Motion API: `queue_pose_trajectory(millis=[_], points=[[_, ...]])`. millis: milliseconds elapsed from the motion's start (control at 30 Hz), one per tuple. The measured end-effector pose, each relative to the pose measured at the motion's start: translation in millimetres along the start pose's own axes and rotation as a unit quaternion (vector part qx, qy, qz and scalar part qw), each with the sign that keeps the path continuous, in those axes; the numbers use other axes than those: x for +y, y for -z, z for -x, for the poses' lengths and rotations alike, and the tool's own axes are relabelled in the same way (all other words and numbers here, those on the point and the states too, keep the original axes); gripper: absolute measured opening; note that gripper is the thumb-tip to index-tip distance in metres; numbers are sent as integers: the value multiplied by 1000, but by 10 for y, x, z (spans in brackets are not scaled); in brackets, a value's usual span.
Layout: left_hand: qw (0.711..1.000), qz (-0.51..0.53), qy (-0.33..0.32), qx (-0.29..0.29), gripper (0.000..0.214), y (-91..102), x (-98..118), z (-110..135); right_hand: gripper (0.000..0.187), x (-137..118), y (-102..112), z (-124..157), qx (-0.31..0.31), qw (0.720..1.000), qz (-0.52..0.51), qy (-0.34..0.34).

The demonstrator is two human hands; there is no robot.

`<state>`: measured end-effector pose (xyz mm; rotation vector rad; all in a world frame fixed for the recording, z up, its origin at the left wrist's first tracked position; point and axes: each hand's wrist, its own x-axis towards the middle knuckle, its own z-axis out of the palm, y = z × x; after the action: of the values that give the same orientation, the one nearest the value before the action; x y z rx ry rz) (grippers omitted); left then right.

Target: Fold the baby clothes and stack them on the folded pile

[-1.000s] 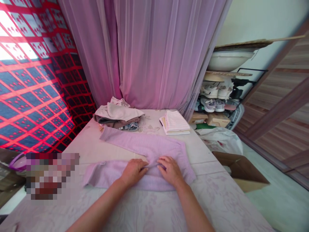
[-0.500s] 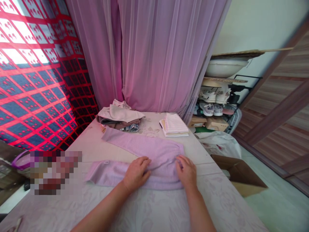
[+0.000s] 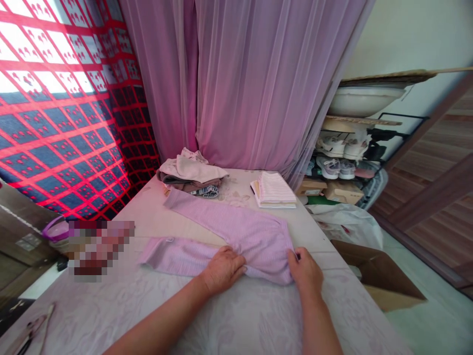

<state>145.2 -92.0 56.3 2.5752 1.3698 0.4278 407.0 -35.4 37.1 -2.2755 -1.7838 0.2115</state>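
Step in hand: flattening and squaring a lilac knit garment [image 3: 254, 246], lying bunched at the near side of the desk [image 3: 258, 315], centre. Left hand [image 3: 223, 270] flat on the fabric, fingers together, pressing, no grip. Right hand [image 3: 305, 272] at the garment's right edge, fingers [image 3: 295, 256] curled onto the hem, possibly pinching it; hard to tell. Next move calls for evening that edge, then squaring the two long loose ends running left and far-left. Far end of desk: clothes pile [image 3: 192, 170], folded stack [image 3: 273, 191]. Containers: cardboard box [image 3: 384, 276] right of desk, flaps open, contents hidden; white plastic bag [image 3: 343, 224] just beyond it, contents unclear; shoeboxes [image 3: 312, 187] beside shoe rack [image 3: 340, 148]; purple-rimmed basket [image 3: 55, 229] far left, partly blurred out, contents unreadable.
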Motion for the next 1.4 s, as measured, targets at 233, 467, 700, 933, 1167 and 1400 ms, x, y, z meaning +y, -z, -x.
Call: queue_pose_trajectory(millis=[233, 467, 700, 933, 1167, 1400], points=[[999, 18, 0, -29, 25, -46, 277, -174, 33, 194, 37, -35, 20, 993, -101, -66], [989, 134, 59, -34, 37, 308, -100, -264, 43, 59, 193, -507, 13, 994, -104, -15], [877, -74, 391, 269, 49, 844, -1573, -34, 57, -221, 186, -1021, -67, 998, 7, -5], [788, 31, 572, 228, 58, 982, -2442, 364, 32, -290, -14, -1056, -43, 999, 6, 26], [791, 97, 537, 277, 33, 830, -2689, 400, 37, -212, -51, -1202, -58, 997, -50, 6], [785, 131, 522, 306, 38, 809, -2792, 601, 46, -315, -9, -1252, -48, 999, 23, -13]])
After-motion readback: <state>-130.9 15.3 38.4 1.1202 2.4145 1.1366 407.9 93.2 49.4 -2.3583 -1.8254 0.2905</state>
